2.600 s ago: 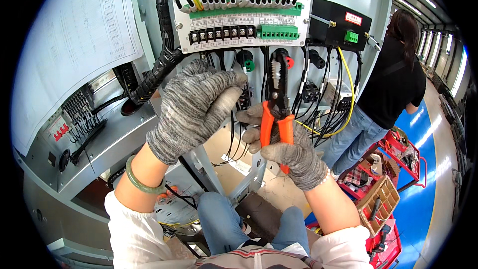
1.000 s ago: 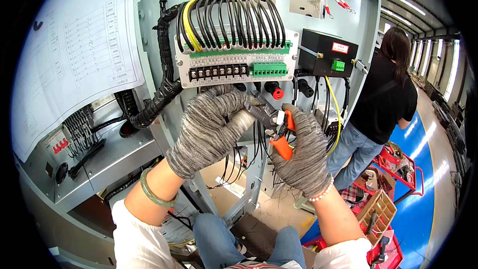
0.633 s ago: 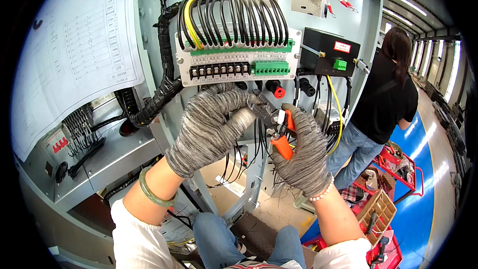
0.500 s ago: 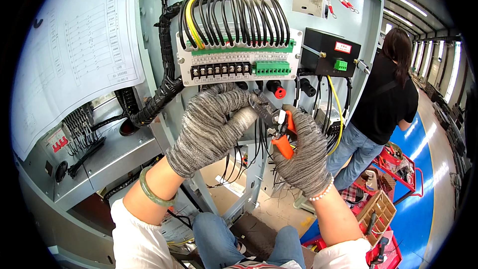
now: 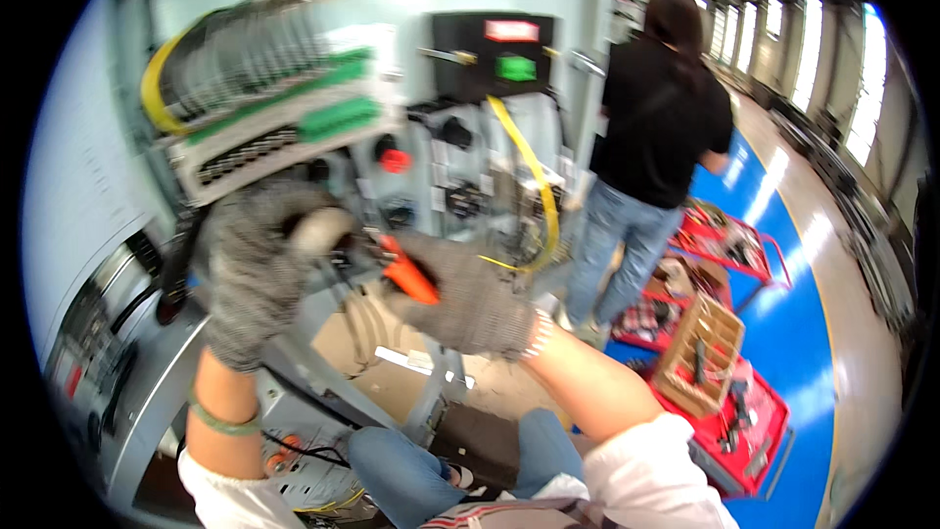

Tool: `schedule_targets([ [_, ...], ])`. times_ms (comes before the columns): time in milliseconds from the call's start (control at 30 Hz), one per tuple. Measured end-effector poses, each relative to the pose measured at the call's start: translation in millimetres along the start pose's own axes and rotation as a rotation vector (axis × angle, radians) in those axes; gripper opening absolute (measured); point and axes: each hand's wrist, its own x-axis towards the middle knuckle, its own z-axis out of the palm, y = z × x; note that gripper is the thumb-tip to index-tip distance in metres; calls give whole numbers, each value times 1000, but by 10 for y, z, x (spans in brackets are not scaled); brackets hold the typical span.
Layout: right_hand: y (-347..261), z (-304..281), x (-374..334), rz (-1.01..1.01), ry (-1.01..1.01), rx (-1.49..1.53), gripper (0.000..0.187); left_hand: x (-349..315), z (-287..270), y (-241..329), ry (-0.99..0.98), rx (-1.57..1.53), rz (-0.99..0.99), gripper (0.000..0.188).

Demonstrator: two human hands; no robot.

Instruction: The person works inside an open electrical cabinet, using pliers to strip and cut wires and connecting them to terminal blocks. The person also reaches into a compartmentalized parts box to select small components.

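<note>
My right hand [image 5: 470,302], in a grey knit glove, is closed round a wire stripper with orange handles [image 5: 409,272]. Its head points left, toward my left hand [image 5: 253,269]. That hand wears the same kind of glove, and its fingers are curled close to the tool's head; blur hides what they pinch. Just above them is a white terminal board with green connectors [image 5: 338,120]. A bundle of black wires [image 5: 250,54] arches over its top, with a yellow wire at the left end. Thin dark wires [image 5: 364,323] hang below my hands.
Right of the board, a black box [image 5: 455,78] is fixed to the panel, with a yellow wire [image 5: 537,171] looping beneath. A person in black [image 5: 666,118] stands at the right with their back turned. Red tool carts [image 5: 759,470] and a divided wooden box [image 5: 700,353] are nearby.
The view has swung right, so panel and hands now appear farther left and blurred. The wire stripper remains in my right hand, with my left hand still by its head.
</note>
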Motion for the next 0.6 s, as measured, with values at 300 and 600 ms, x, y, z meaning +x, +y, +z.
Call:
schedule_targets([
  [300,-12,38,56,23,60,38,41,-53,-54,-364,22,6,-130,12],
  [600,-17,67,21,-46,152,20,50,-34,43,-285,74,-198,-18,13],
])
